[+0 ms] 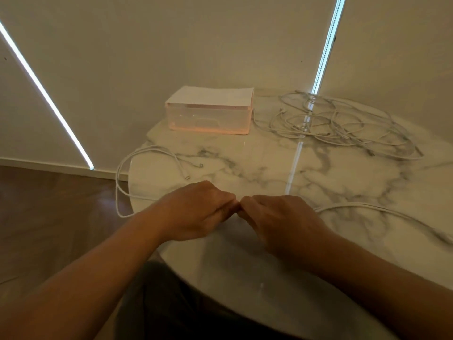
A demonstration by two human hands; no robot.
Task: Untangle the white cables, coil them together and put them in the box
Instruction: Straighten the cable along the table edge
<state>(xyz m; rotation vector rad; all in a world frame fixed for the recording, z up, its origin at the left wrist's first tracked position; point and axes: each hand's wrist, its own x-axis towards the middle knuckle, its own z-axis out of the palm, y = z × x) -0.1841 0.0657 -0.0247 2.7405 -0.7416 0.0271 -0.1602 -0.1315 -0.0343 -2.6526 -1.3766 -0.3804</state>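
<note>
**Both hands bunched on a white cable at the near edge**

The white cable (355, 204) runs into the hands from both sides. On the right a doubled strand lies across the counter (245, 163). On the left the cable loops out past the counter's rim, hangs over the floor (49, 204) and comes back up onto the marble, where its two plug ends (201, 165) lie.

The left hand (196, 212) and right hand (277, 219) meet knuckle to knuckle, backs upward, fingers curled under. Each grip is closed on the cable, though the pinch itself is hidden beneath the fingers. Both forearms reach in from the near edge and angle toward each other, with the wrists low over the marble.

Well apart from the hands, at the back right of the counter, a loose tangle of cables (338, 123) lies spread in overlapping loops. Just to its left sits the box (208, 119), translucent with a pinkish tint and a white sheet on top, standing against the wall (147, 57).

The counter is rounded, white marble with grey veins, glossy enough to mirror a light. Two bright light strips cut the beige wall, one slanting at the left (44, 94) and one near upright at the right (326, 45). The floor is dark brown wood.
</note>
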